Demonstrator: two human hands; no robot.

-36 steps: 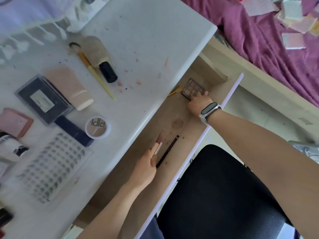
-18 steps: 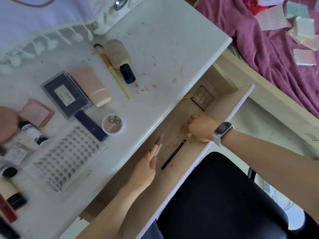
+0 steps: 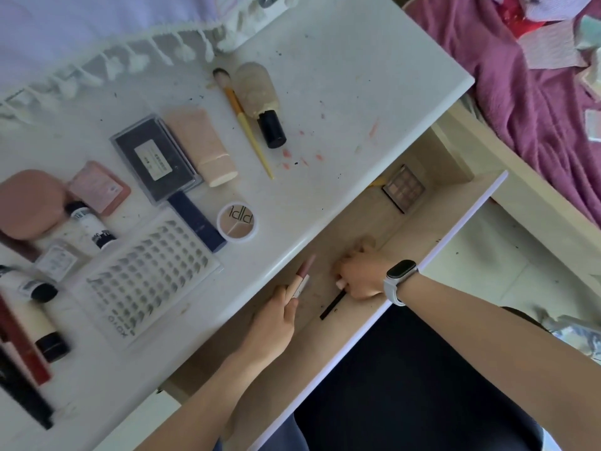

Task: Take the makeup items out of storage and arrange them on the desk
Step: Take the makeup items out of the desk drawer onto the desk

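The wooden drawer point(image 3: 422, 236) under the white desk point(image 3: 357, 76) stands pulled out. My left hand point(image 3: 276, 317) holds a pink lip tube point(image 3: 302, 275) upright above the drawer's left part. My right hand point(image 3: 361, 275), with a white watch on the wrist, lies curled over the upper end of a thin black pencil point(image 3: 330, 307) on the drawer floor, fingers pinching it. A small eyeshadow palette point(image 3: 403, 187) lies in the drawer's far corner with a yellow item half hidden beside it.
On the desk lie a yellow-handled brush point(image 3: 250, 131), a foundation bottle point(image 3: 260, 96), a pink tube point(image 3: 201, 144), a dark palette point(image 3: 156, 157), a round concealer pot point(image 3: 236, 221), a lash tray point(image 3: 146, 278) and several bottles at the left. A black chair point(image 3: 406, 385) sits below.
My right hand left the eyeshadow palette in the far corner and came down the drawer onto the black pencil. My left hand kept hold of the pink lip tube.
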